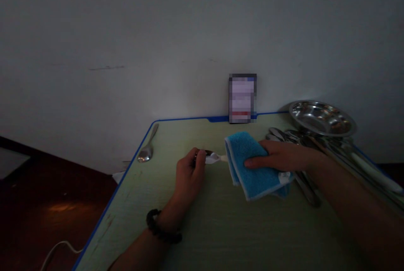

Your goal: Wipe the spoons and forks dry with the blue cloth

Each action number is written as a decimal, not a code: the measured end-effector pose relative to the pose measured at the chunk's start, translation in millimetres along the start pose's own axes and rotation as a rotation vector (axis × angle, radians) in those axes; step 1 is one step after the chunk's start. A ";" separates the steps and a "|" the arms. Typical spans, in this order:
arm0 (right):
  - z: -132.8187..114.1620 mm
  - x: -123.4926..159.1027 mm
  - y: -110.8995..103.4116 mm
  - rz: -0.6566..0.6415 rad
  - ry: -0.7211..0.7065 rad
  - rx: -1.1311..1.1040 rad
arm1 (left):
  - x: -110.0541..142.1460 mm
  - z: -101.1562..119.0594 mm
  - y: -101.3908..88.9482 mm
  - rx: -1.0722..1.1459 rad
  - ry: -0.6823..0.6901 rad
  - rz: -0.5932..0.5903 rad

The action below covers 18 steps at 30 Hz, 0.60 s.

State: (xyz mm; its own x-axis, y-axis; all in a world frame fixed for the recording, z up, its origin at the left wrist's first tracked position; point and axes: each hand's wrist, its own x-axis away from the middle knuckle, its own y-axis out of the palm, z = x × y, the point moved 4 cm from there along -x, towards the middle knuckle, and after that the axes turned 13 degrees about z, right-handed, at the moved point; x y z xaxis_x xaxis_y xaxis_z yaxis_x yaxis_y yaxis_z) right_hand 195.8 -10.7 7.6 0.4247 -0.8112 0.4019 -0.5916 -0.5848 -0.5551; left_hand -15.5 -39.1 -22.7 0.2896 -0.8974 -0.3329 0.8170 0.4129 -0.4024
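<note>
My left hand (190, 173) is closed on the wide end of a shiny metal spoon (212, 158), with thumb and fingers covering much of its bowl. The spoon's narrow handle runs right, into a folded blue towel (252, 168) with pale edging. My right hand (277, 156) grips this towel, thumb on top; the far end of the handle is hidden under the cloth. Another metal spoon (146, 152) lies alone near the table's left edge. Just beyond my right hand is a pile of metal cutlery (280, 134), partly covered by my hand and forearm.
A shallow metal bowl (322, 130) sits at the table's back right, beside the cutlery. A phone-like device (242, 99) with a blurred screen leans against the wall. The pale table (183, 130) has a blue rim. A white cable (59, 245) shows at lower left.
</note>
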 end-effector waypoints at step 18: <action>-10.5 -10.8 23.7 0.124 -0.024 0.071 | 7.7 3.3 5.7 -0.003 0.102 -0.182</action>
State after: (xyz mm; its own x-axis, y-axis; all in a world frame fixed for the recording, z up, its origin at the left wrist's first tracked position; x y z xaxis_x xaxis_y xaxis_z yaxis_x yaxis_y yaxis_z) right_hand 170.0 -15.8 -2.2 0.3686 -0.8763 0.3101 -0.5911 -0.4784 -0.6495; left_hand -7.0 -44.3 -24.7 0.0849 -0.9371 -0.3386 0.8499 0.2455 -0.4663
